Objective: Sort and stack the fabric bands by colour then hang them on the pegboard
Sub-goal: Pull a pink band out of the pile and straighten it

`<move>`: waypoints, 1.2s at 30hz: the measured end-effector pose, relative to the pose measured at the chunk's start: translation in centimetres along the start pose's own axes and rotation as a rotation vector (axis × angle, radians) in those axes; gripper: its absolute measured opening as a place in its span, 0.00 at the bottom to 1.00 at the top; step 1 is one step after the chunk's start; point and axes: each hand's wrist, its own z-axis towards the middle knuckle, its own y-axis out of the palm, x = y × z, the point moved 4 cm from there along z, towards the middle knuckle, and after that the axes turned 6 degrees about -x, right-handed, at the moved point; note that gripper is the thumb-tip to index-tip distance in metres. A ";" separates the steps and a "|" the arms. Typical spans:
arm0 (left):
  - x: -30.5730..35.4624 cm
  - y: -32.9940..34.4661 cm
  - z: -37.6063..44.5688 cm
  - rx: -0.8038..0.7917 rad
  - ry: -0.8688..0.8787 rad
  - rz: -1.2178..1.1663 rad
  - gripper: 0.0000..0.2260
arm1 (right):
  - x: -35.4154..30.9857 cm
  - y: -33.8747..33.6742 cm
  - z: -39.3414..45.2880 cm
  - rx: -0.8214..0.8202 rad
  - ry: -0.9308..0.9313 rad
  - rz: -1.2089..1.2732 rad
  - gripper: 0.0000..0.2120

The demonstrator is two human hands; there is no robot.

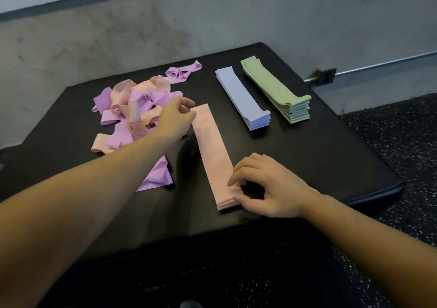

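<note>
A flat stack of peach-pink bands (pixel 211 156) lies lengthwise in the middle of the black table (pixel 319 156). My right hand (pixel 269 187) pinches the stack's near end between thumb and fingertips. My left hand (pixel 176 118) hovers at the stack's far end, fingers loosely curled, beside a loose pile of purple and peach bands (pixel 132 116). Whether it touches the stack I cannot tell. A neat blue stack (pixel 243 98) and a green stack (pixel 276 87) lie to the right.
One purple band (pixel 182 72) lies apart at the back of the table. Another purple band (pixel 158 176) sits under my left forearm. A concrete wall with a metal outlet box (pixel 327 75) stands behind. Speckled floor (pixel 402 146) lies to the right.
</note>
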 end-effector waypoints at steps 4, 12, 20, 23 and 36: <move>-0.7 -1.2 -4.6 -0.052 0.114 0.042 0.06 | -0.2 -0.3 0.1 0.039 0.048 0.056 0.11; -6.9 -6.2 -11.0 -0.007 0.200 0.188 0.08 | -1.0 -1.0 1.0 0.126 0.210 0.193 0.12; -14.1 -11.4 -13.2 0.028 0.035 0.273 0.19 | -5.0 -0.5 6.4 0.012 0.160 0.150 0.14; -16.1 -12.1 -13.4 0.032 0.024 0.301 0.11 | -6.8 0.4 9.8 -0.052 0.106 0.173 0.13; -17.6 -12.3 -13.1 0.147 0.073 0.141 0.07 | -10.8 8.9 29.0 -0.527 -0.003 -0.300 0.28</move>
